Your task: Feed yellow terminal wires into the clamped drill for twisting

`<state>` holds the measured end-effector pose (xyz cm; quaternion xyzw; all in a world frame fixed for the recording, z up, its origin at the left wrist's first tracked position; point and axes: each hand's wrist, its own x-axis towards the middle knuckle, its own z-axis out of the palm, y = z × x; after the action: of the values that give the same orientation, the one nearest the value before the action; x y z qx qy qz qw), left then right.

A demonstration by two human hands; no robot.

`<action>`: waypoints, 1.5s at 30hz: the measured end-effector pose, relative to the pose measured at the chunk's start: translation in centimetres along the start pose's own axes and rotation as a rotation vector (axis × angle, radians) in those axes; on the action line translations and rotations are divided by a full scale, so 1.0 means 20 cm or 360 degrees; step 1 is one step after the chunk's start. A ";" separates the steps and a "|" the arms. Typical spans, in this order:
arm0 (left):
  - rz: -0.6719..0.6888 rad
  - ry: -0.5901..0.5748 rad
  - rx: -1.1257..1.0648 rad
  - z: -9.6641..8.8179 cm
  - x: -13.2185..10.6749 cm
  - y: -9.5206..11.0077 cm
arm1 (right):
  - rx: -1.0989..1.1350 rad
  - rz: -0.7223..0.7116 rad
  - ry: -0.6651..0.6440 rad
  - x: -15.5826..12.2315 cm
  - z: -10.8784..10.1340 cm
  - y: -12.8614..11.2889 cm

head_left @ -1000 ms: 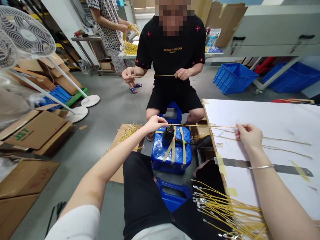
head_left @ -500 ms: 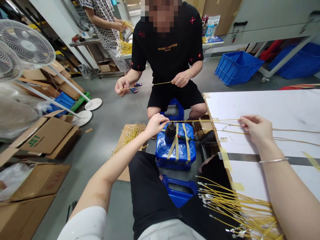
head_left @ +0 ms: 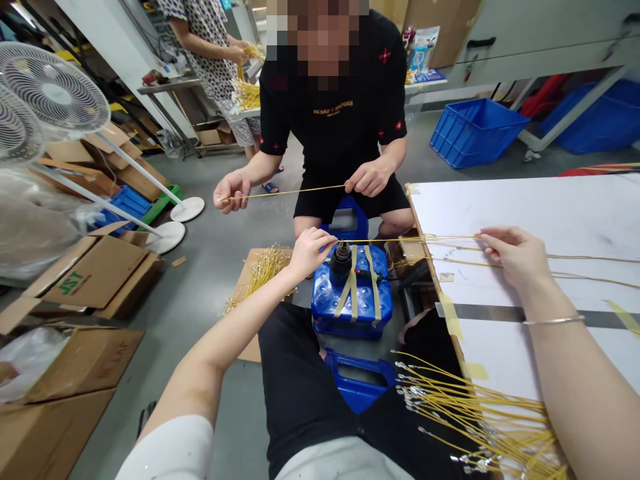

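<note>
Right hand (head_left: 517, 255) pinched a taut yellow wire (head_left: 410, 240) above a white table (head_left: 565, 207) as the left hand (head_left: 310, 252) curled just beside a drill (head_left: 341, 263) on a blue case (head_left: 350, 310), its grip unclear.

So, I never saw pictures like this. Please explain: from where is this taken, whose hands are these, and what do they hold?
A camera worn on a person's head took this, looking down at their own hands. The right hand holds a yellow wire over a white board. The wire runs across to the left hand, just above what looks like a drill taped onto a blue plastic case. More yellow wires lie at the board's edge. Opposite, another person holds a similar wire.
</note>
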<state>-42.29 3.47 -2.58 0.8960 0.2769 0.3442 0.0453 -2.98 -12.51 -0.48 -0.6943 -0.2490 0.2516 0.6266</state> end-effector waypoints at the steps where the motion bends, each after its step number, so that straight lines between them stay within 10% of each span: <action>1: -0.0006 0.0000 -0.0005 0.00 0.00 0.01 | 0.0002 -0.0003 -0.0004 0.00 0.00 0.00; 33: 0.0118 0.0440 0.0017 0.04 -0.02 0.08 | 0.0338 -0.0238 -0.0078 0.01 -0.12 -0.02; 45: 0.0448 0.0547 -0.0174 -0.01 0.10 0.46 | 0.0016 -0.0658 0.0066 -0.07 -0.65 -0.33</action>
<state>-36.86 -3.22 1.32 0.8501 0.1336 0.5093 -0.0025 4.48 -22.51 7.35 -0.6303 -0.3720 0.1045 0.6734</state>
